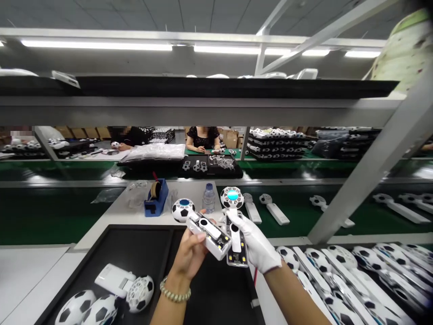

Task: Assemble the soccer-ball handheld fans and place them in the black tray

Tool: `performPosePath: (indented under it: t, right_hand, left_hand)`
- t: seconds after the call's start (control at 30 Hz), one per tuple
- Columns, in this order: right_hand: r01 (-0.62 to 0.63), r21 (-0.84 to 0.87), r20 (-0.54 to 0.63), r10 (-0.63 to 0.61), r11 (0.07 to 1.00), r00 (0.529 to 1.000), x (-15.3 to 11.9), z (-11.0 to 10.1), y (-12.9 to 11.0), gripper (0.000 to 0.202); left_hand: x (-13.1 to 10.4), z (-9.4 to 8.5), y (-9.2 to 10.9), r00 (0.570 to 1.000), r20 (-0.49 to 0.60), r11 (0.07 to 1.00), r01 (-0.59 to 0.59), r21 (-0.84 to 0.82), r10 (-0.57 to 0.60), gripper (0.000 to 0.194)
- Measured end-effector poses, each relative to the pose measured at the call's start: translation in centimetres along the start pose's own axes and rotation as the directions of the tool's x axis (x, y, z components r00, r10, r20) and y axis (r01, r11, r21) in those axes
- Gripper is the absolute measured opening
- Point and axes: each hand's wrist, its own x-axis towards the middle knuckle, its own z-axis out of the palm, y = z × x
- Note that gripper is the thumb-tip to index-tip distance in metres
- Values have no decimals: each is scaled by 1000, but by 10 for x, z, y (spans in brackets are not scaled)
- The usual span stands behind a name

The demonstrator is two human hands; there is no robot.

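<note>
My left hand (191,255), bare with a beaded bracelet at the wrist, is closed around the handle of a soccer-ball handheld fan (211,237). The fan tilts, its round ball head up and to the left. In a white glove, my right hand (259,246) grips a second soccer-ball handheld fan (237,246), its ball head with a blue centre upright. Dark panels with small yellowish squares and a white strip show on both handles. The handles' lower ends are close together over a black tray (209,289); whether they touch I cannot tell.
More fans lie in the black tray at lower left and in rows (331,271) at right. A blue tape dispenser (156,197) and a water bottle (209,198) stand ahead. Several fans rest on the green belt (301,203). A slanted metal post (365,167) rises at right; people sit beyond.
</note>
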Motion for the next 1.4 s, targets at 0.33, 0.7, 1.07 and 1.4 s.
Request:
performPosePath:
  t: [0.33,0.7,1.07,1.4]
  right_hand:
    - [-146,-4,104,146,989,984,-2,1,11,17]
    - [-129,-64,154,138,990,978,-3,4,15,24]
    - [175,-350,76,-158,920,985,-5,11,7,26]
    - [481,-668,232,-455,568,860,2,-11,11,32]
  left_hand:
    - [10,7,-4,976,116,979,192,-66,-184,55]
    - [6,5,-12,969,147,908,237,-345,-198,43]
    - [2,2,-5,980,197,882,87,-462,7,32]
    - [3,-11,-29,949,92,952,-305,14,303,33]
